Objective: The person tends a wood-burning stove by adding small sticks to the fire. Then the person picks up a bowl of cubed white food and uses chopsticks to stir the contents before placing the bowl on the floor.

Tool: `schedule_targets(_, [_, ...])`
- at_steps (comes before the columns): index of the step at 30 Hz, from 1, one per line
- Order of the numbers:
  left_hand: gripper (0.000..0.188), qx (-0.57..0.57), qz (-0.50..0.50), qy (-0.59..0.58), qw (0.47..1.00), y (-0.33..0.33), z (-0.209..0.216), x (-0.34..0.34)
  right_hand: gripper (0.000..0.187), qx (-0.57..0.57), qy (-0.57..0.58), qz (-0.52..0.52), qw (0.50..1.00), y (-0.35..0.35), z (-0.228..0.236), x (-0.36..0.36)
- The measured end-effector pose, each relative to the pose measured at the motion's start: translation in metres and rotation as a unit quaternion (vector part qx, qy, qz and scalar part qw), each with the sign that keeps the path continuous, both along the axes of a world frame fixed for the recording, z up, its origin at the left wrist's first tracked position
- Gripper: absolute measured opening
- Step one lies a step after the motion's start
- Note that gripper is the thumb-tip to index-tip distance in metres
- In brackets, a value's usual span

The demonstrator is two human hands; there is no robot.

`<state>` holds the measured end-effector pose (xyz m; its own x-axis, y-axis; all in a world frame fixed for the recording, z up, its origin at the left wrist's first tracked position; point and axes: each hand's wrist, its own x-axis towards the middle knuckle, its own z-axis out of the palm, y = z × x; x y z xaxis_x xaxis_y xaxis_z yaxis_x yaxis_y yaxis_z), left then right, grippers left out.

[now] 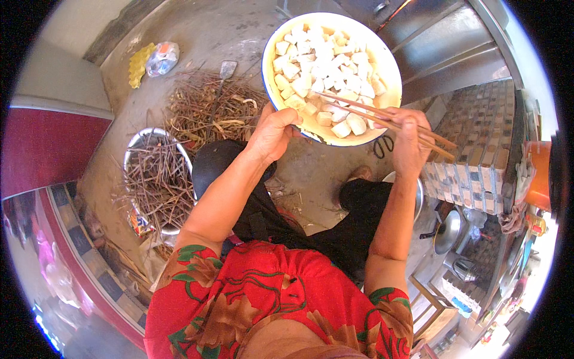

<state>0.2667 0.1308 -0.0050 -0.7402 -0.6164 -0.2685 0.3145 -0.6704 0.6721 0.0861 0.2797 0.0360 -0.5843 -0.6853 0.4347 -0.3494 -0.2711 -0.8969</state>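
Note:
My left hand [276,133] grips the near left rim of a wide enamel basin [394,90], pale yellow inside with a blue edge. Its thumb lies over the rim; the other fingers are hidden beneath. Pale, chunky food cubes [308,57] fill much of the basin, the upper ones washed out by bright light. With my right hand [411,139] I hold a pair of wooden chopsticks [382,112] at the basin's right side. Their tips reach in among the cubes; whether they pinch one I cannot tell.
Dry twigs [209,107] lie heaped on the floor at left, with a small shovel [227,70] on them. A white tub [127,157] holds more sticks. Scissors [383,146] lie below the basin. At right stand a tiled brick stove [478,161], a wok [448,232] and a kettle [459,266].

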Motion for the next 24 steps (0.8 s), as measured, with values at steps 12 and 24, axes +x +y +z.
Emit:
schedule_targets(12, [0.052, -0.020, -0.001, -0.034, 0.999, -0.004, -0.008, 0.002, 0.021, 0.123, 0.063, 0.063, 0.988, 0.006, 0.014, 0.018])
schedule_targets(24, [0.054, -0.014, -0.001, -0.015, 1.000, -0.002, -0.003, -0.001, 0.020, 0.052, 0.035, -0.026, 0.998, 0.008, 0.006, 0.002])
